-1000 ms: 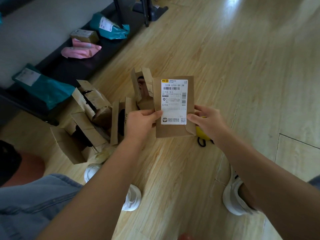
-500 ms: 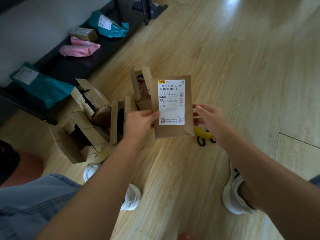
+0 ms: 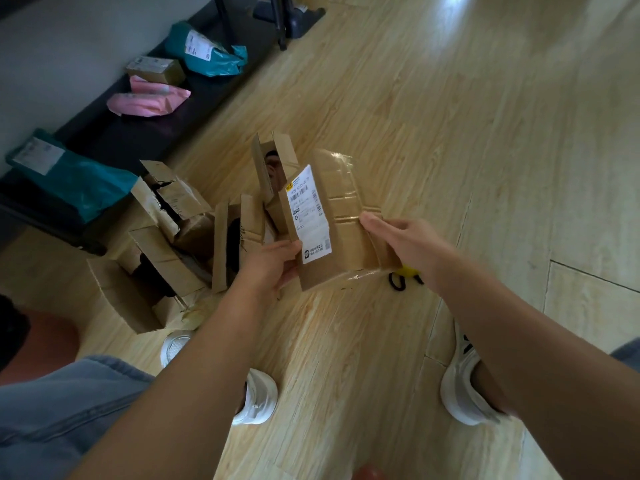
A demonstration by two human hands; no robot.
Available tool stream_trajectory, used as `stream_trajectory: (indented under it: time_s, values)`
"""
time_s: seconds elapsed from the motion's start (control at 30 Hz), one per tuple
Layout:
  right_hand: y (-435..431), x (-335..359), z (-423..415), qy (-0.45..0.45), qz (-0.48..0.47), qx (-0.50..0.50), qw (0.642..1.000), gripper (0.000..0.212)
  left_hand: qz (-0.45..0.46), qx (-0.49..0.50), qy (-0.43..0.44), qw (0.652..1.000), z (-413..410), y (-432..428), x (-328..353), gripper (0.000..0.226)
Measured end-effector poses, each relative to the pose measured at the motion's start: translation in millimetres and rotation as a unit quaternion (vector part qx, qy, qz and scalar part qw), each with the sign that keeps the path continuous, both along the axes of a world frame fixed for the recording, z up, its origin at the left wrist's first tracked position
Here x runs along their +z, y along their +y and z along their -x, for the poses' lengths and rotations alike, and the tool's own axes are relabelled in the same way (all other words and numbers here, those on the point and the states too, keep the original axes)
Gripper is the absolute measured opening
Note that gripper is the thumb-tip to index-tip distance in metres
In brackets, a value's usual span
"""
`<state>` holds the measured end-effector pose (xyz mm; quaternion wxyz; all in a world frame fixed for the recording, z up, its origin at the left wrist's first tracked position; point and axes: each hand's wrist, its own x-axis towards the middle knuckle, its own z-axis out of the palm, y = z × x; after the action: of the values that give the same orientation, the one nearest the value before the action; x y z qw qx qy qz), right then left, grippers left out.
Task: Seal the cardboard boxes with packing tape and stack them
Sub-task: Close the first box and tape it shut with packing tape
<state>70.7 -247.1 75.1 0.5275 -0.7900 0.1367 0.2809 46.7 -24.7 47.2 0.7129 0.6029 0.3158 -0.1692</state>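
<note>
Holding a taped cardboard box [image 3: 349, 230] at frame centre, above the pale wood floor [image 3: 467, 116]: pinched at its lower left corner by the left hand [image 3: 266, 268], touched at the right edge by the right hand [image 3: 405, 244], fingers there partly hidden behind a flap, grip impossible to tell. Label [image 3: 308, 216] print blurred. Yellow object [image 3: 408, 271] mostly hidden beneath. Open boxes [image 3: 166, 220] left; low dark table [image 3: 131, 143] cut off upper left.

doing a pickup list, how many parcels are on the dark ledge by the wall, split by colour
teal mailer bags: 2
pink mailer bag: 1, as far as the view tells
brown cardboard box: 1
total: 4
</note>
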Motion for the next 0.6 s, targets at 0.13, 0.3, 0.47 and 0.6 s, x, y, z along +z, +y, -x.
stream_trajectory:
  time_s: [0.13, 0.3, 0.47, 0.6]
  values:
    - [3.6, -4.7, 3.1, -0.027, -0.040, 0.011, 0.999, 0.047, -0.106, 0.005, -0.034, 0.994, -0.5, -7.0, -1.7, 0.028]
    - [4.8, -6.3, 4.7, -0.055, -0.092, 0.001, 0.994, 0.027, -0.129, -0.012, -0.094, 0.987, -3.0, -10.7, 8.9, 0.030]
    - [3.5, -7.3, 3.4, -0.074, -0.078, -0.017, 0.994, 0.018, -0.072, -0.037, -0.091, 0.993, -8.2, -22.7, 27.0, 0.056]
    - [3.5, -5.1, 7.9, -0.087, -0.054, -0.017, 0.995, 0.020, 0.002, 0.007, -0.048, 0.999, -10.2, -20.6, 35.7, 0.041]
